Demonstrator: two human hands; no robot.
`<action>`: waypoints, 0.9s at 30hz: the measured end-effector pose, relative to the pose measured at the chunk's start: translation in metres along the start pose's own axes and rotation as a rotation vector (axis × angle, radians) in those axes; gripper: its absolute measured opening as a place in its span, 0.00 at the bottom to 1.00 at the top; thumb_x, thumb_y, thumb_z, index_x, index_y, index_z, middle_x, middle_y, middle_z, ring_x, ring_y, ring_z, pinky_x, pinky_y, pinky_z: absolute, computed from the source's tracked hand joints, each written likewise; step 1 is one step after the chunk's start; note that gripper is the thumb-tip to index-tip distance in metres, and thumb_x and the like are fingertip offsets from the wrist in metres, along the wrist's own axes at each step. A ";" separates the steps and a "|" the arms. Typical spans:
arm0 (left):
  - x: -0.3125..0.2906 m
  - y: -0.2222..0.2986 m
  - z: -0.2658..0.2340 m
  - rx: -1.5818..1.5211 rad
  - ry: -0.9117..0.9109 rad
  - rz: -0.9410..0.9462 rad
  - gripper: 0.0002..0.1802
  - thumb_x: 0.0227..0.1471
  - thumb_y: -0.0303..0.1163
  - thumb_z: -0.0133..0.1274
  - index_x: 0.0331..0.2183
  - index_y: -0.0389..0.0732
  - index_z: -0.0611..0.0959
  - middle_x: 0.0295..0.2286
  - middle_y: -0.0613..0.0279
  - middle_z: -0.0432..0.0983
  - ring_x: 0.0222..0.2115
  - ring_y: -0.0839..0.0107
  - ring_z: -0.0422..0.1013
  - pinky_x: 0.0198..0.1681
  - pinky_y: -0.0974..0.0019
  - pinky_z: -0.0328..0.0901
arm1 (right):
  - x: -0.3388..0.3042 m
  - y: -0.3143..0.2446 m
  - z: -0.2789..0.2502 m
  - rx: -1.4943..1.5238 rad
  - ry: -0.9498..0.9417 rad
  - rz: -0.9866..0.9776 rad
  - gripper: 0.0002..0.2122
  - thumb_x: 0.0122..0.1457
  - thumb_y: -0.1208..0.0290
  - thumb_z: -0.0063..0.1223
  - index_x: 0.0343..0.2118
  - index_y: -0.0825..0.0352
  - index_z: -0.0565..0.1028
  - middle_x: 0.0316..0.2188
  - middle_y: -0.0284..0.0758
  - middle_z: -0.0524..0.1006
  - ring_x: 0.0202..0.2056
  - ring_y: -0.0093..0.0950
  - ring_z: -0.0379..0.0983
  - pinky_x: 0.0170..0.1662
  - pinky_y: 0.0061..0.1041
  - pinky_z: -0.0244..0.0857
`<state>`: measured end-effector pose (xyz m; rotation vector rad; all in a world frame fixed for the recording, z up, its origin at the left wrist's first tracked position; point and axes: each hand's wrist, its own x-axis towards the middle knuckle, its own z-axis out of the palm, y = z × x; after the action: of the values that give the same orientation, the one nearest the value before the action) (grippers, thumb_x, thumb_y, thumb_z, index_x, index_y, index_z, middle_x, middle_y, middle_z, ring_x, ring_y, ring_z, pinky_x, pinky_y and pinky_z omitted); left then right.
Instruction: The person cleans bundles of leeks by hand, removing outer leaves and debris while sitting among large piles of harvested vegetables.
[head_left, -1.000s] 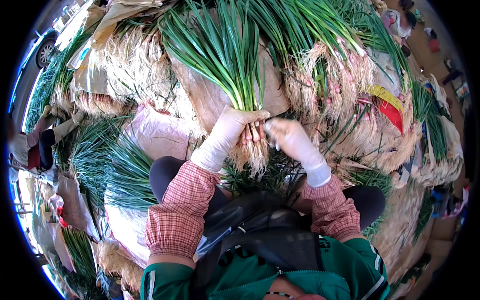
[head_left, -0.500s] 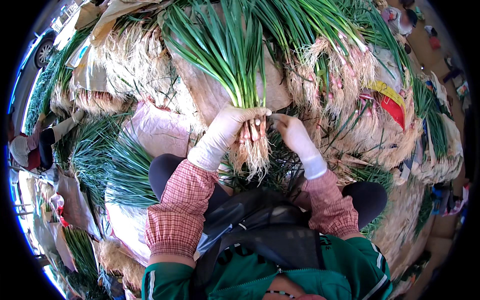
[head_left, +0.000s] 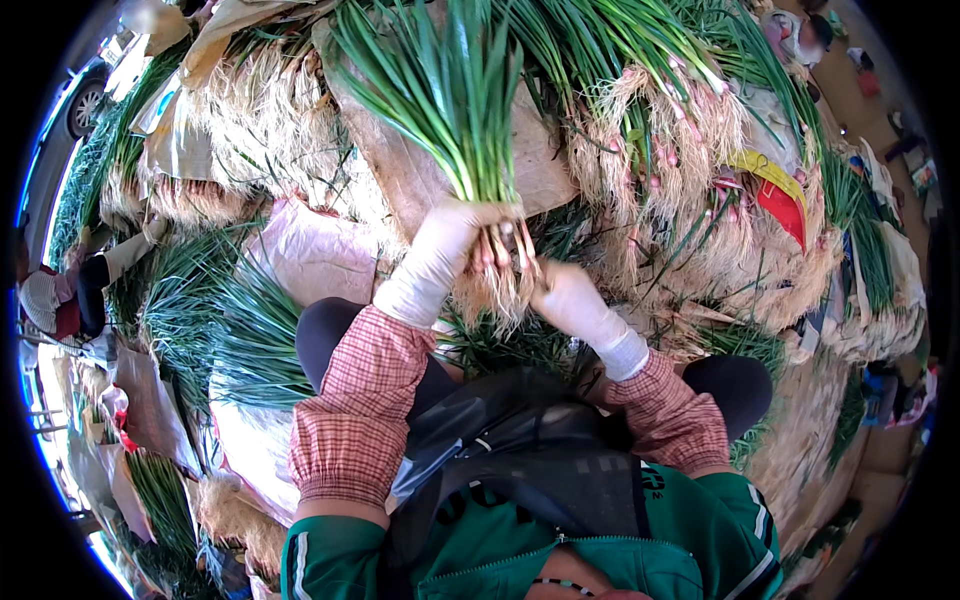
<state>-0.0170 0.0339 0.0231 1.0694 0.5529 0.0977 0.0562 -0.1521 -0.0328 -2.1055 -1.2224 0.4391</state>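
Observation:
My left hand (head_left: 450,235), in a pale glove, is closed around a bunch of green onions (head_left: 455,110) just above their bulbs. The long green leaves point away from me. The reddish bulbs and whitish roots (head_left: 508,290) hang toward my lap. At the right edge of these roots is my right hand (head_left: 568,298), also gloved, its fingers curled together and touching the lower stems or roots. What is pinched between those fingers is hidden.
Piled green onions with tangled roots (head_left: 680,150) lie ahead on the right, more root bundles (head_left: 270,120) ahead on the left. Brown sacking (head_left: 400,190) lies beneath the bunch. Loose green onions (head_left: 255,330) sit by my left knee. Another person (head_left: 65,295) works at far left.
My right hand has moved down along the bunch, from beside the bulbs to the roots. My left hand keeps its grip, with the bunch shifted slightly left and tilted.

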 end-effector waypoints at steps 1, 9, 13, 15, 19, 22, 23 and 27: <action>0.001 0.005 -0.004 -0.041 0.002 0.034 0.09 0.48 0.29 0.56 0.25 0.30 0.81 0.15 0.57 0.75 0.07 0.73 0.67 0.06 0.76 0.55 | -0.017 0.022 0.009 -0.159 -0.157 -0.033 0.06 0.55 0.71 0.48 0.29 0.66 0.75 0.25 0.44 0.75 0.28 0.45 0.73 0.34 0.40 0.68; 0.008 -0.004 0.005 -0.042 -0.127 -0.039 0.12 0.49 0.34 0.58 0.25 0.33 0.81 0.15 0.59 0.75 0.08 0.74 0.68 0.07 0.75 0.56 | 0.016 -0.001 -0.029 0.537 0.061 0.124 0.14 0.60 0.70 0.48 0.49 0.66 0.71 0.38 0.41 0.77 0.38 0.28 0.74 0.45 0.23 0.67; 0.003 0.004 0.006 -0.042 -0.129 -0.044 0.12 0.50 0.32 0.57 0.34 0.33 0.80 0.18 0.61 0.75 0.10 0.70 0.71 0.07 0.75 0.58 | 0.004 -0.014 -0.058 0.459 0.232 0.069 0.10 0.60 0.75 0.46 0.43 0.69 0.73 0.37 0.32 0.75 0.36 0.22 0.71 0.41 0.22 0.67; 0.008 0.003 -0.001 -0.081 -0.193 -0.023 0.16 0.50 0.30 0.57 0.41 0.33 0.77 0.22 0.60 0.76 0.14 0.68 0.74 0.10 0.75 0.62 | -0.037 0.004 -0.111 0.702 0.402 -0.043 0.09 0.61 0.71 0.44 0.40 0.67 0.75 0.41 0.39 0.75 0.32 0.26 0.74 0.32 0.23 0.72; 0.003 0.007 0.013 -0.149 -0.165 0.009 0.18 0.50 0.28 0.56 0.43 0.33 0.73 0.23 0.55 0.78 0.17 0.67 0.75 0.15 0.74 0.67 | -0.167 0.060 -0.212 0.173 1.135 0.193 0.13 0.60 0.72 0.46 0.44 0.73 0.74 0.47 0.40 0.71 0.38 0.24 0.72 0.34 0.22 0.72; -0.003 0.017 0.010 -0.019 -0.346 0.273 0.22 0.51 0.28 0.56 0.46 0.33 0.68 0.23 0.51 0.78 0.16 0.68 0.75 0.15 0.73 0.67 | -0.288 0.116 -0.231 0.066 1.308 0.267 0.13 0.62 0.72 0.43 0.45 0.74 0.72 0.44 0.42 0.73 0.33 0.24 0.73 0.33 0.22 0.70; -0.010 0.028 0.015 -0.016 -0.371 0.285 0.26 0.51 0.28 0.56 0.49 0.33 0.65 0.22 0.51 0.78 0.15 0.68 0.74 0.14 0.75 0.66 | -0.340 0.152 -0.229 -0.205 1.084 0.555 0.14 0.62 0.71 0.43 0.45 0.75 0.72 0.44 0.43 0.73 0.33 0.27 0.73 0.34 0.24 0.69; -0.009 0.059 0.004 0.048 -0.230 0.279 0.18 0.51 0.28 0.54 0.43 0.30 0.73 0.16 0.53 0.75 0.11 0.72 0.72 0.09 0.79 0.60 | -0.423 0.191 -0.195 -0.426 0.808 0.989 0.17 0.61 0.68 0.43 0.47 0.77 0.70 0.46 0.47 0.73 0.39 0.37 0.74 0.42 0.32 0.67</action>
<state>-0.0119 0.0567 0.0777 1.1827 0.1983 0.2034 0.0763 -0.6548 -0.0362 -2.7179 0.2601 -0.3140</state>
